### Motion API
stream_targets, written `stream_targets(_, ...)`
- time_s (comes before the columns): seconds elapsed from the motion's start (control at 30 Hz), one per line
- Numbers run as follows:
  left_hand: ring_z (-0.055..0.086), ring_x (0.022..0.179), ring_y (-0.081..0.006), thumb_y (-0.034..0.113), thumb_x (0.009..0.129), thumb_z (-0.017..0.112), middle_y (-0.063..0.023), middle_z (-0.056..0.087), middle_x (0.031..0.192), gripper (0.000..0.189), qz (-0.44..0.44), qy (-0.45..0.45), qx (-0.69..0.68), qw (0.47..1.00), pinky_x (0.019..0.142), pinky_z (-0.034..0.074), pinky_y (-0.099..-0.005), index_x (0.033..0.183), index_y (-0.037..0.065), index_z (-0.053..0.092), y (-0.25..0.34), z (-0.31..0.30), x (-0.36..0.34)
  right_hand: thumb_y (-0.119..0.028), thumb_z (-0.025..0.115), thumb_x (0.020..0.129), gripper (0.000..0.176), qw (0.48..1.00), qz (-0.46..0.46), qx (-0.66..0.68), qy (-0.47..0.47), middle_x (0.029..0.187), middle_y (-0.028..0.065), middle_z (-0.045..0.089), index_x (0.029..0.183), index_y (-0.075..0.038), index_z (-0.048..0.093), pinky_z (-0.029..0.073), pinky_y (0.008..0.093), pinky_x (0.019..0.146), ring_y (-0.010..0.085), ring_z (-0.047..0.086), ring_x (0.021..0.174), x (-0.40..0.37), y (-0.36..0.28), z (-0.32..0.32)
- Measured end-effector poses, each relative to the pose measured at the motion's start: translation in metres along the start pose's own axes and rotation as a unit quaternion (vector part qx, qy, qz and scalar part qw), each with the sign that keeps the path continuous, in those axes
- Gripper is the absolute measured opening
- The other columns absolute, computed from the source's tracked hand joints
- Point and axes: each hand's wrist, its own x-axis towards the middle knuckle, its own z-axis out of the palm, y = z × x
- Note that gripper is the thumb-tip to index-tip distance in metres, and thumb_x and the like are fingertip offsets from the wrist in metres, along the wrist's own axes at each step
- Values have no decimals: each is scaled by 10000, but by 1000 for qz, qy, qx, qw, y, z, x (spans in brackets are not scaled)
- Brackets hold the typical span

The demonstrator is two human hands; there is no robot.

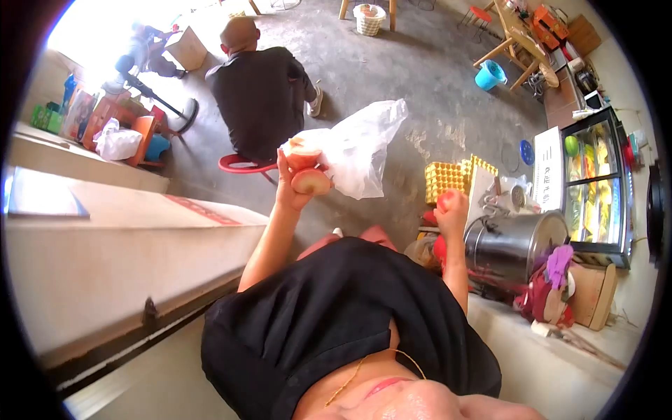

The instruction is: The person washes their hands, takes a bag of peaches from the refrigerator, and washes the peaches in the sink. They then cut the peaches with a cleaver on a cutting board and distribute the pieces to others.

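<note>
My left hand [288, 187] is raised in front of me, its fingers round several pale reddish cut pieces [311, 182] that look like fruit or vegetable. A thin white plastic bag [364, 150] hangs out to the right of these pieces, touching them. Further right, my right hand [453, 213] is closed round a small red round thing [445, 201], partly hidden by the fingers. Just beyond that hand stand yellow egg trays [444, 182].
A person [259, 98] sits on a red stool [238, 165] ahead. At the right are a large metal pot [500, 245] and a glass-door fridge [595, 185]. A white counter [126, 259] runs along the left. A blue bucket [490, 75] stands further back.
</note>
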Motion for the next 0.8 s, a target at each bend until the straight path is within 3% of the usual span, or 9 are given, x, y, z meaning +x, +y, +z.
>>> stream_targets(0.1, 597, 1006, -334, 745, 793, 479, -100, 600, 1144, 760, 21, 9, -9, 1000, 735, 527, -616, 1274, 157, 501, 4, 2, 40, -198, 770, 643, 618, 980, 140, 90, 107, 1068, 142, 553, 1164, -34, 481, 448, 354, 872, 252, 552, 1006, 37, 29, -12)
stream_targets(0.13, 595, 1010, -336, 744, 794, 480, -99, 599, 1146, 760, 23, 28, -10, 999, 735, 530, -612, 1276, 156, 498, 3, 0, 48, -215, 774, 635, 654, 987, 98, -43, 117, 1088, 160, 552, 1183, -39, 464, 447, 376, 898, 257, 545, 1036, 45, 28, -19)
stream_targets(0.23, 599, 1001, -334, 740, 800, 475, -96, 599, 1145, 751, 39, 25, -7, 999, 724, 535, -603, 1263, 150, 509, 0, 5, 87, -184, 787, 628, 753, 979, 187, 65, 38, 1103, 159, 562, 1270, -50, 416, 474, 364, 887, 249, 569, 1018, 88, 29, -29)
stream_targets(0.3, 598, 1002, -333, 739, 803, 471, -96, 599, 1146, 748, 41, 35, 2, 999, 719, 536, -601, 1259, 148, 513, -7, 13, 124, -99, 790, 635, 875, 992, 92, 80, 17, 1065, 142, 579, 1372, -70, 319, 513, 329, 829, 216, 607, 944, 134, 99, -15)
stream_targets(0.37, 599, 997, -337, 734, 811, 463, -96, 597, 1152, 739, 46, 29, 23, 998, 711, 536, -601, 1255, 146, 518, -14, 20, 162, -7, 781, 665, 988, 970, 101, 171, -140, 1054, 127, 582, 1446, -139, 190, 522, 331, 827, 206, 615, 929, 168, 10, -19)
stream_targets(0.5, 611, 978, -325, 724, 832, 438, -93, 616, 1114, 721, 47, 44, 64, 996, 703, 542, -590, 1251, 142, 521, -36, 51, 239, -12, 797, 636, 1110, 933, 50, 187, -302, 1149, 155, 553, 1488, -183, 108, 500, 356, 904, 221, 583, 1040, 248, -35, 6)
stream_targets(0.57, 604, 992, -329, 716, 845, 423, -97, 605, 1144, 733, 19, 18, 62, 998, 727, 534, -587, 1259, 117, 517, -44, 62, 274, -64, 827, 622, 1177, 927, -84, 122, -344, 1182, 153, 522, 1507, -245, 72, 460, 371, 949, 239, 547, 1087, 283, -54, 12)
stream_targets(0.77, 570, 1057, -309, 760, 801, 441, -116, 559, 1219, 829, -84, 15, 33, 996, 854, 523, -465, 1313, 108, 470, -69, 86, 362, -143, 788, 650, 1111, 921, -124, 128, -345, 1307, 148, 488, 1496, -118, 67, 416, 361, 985, 268, 526, 1133, 367, -51, 48)
stream_targets(0.8, 614, 867, -283, 801, 757, 446, -106, 598, 1105, 848, -100, 68, 25, 992, 697, 549, -454, 1260, 121, 508, -76, 104, 376, -137, 775, 658, 1065, 902, -131, 194, -363, 1303, 151, 487, 1485, -108, 104, 416, 359, 975, 264, 525, 1129, 381, -48, 52)
